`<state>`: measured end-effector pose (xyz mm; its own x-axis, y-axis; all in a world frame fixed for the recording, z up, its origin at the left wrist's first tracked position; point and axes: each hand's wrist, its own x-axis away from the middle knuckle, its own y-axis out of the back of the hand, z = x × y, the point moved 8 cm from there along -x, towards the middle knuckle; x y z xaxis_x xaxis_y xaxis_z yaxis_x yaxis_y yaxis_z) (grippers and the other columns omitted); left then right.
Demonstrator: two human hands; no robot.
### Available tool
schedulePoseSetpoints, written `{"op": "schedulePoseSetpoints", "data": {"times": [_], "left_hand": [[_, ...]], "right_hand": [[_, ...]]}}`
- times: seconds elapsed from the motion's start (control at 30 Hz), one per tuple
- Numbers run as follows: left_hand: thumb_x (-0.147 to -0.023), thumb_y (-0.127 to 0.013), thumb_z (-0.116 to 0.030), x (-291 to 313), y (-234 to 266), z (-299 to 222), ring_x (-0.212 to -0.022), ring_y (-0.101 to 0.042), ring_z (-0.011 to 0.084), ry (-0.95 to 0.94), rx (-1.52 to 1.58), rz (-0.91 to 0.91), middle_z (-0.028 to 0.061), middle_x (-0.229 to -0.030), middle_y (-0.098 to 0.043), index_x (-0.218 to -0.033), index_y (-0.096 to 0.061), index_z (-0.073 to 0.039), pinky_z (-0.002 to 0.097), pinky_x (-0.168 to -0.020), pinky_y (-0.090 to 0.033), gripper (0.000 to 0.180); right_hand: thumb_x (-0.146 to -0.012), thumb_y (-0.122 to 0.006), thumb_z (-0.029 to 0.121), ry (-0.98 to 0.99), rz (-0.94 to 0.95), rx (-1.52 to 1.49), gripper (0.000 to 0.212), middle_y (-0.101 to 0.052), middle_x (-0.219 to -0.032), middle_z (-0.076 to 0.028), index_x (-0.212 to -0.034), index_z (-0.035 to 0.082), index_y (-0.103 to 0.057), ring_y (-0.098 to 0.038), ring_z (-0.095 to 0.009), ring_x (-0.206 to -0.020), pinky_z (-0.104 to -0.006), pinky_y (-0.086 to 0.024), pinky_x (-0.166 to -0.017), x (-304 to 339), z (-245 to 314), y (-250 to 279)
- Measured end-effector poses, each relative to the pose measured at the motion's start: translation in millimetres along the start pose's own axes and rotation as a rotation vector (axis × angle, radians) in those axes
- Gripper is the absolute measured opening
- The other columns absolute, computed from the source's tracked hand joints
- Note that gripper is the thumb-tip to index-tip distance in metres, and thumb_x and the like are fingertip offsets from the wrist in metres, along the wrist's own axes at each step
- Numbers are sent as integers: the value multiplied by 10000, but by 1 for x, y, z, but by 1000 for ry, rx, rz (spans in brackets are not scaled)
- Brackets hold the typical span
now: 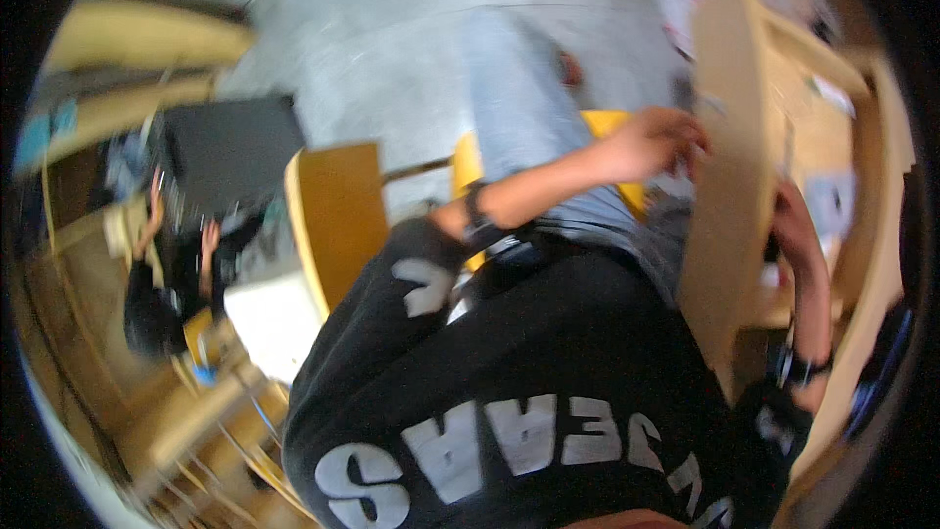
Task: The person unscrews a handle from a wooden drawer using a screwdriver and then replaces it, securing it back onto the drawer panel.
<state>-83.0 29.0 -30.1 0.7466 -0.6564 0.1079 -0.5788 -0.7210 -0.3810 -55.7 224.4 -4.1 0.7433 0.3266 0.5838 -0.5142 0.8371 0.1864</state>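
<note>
Flanking a pale wooden panel (pixel 725 176), whose long axis runs roughly twelve to six o'clock.
It lies at three o'clock from the left hand (pixel 654 149), fingers curled, and at nine from the right hand (pixel 798 225), neither plainly nearer (blur intrudes; I cannot tell whether either clamps anything). Pale wood surface (pixel 813 132) spreads at the right hand's twelve; grey floor (pixel 392 49) at the left's ten, brown chair back (pixel 343 206) at nine.

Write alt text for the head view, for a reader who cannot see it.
A person's left hand is by the outer face of a pale wooden panel, the right hand on its other side, inside an open wooden frame; blur hides any grip. At left, another person's hands are near a dark gray box.
</note>
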Motion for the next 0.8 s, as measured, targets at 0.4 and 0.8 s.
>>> {"op": "schedulePoseSetpoints", "data": {"times": [0.4,0.8], "left_hand": [[-971,-411,-294,16,-14,-14,-727,-542,116,118,-127,55,121,-996,-631,-1320,-383,53,240,-715,-430,492],[-960,-439,-322,-8,-19,-17,-691,-546,133,83,-145,32,131,-899,-614,-1402,-193,75,253,-711,-443,643]], "right_hand": [[-727,-530,89,37,-56,59,130,-533,-612,-9,-756,-26,-584,-495,-84,-575,-247,-399,-529,-5,-2,-3],[-784,-542,31,83,68,80,49,-558,-630,-7,-760,13,-580,-495,-79,-568,-240,-389,-521,10,3,-1]]}}
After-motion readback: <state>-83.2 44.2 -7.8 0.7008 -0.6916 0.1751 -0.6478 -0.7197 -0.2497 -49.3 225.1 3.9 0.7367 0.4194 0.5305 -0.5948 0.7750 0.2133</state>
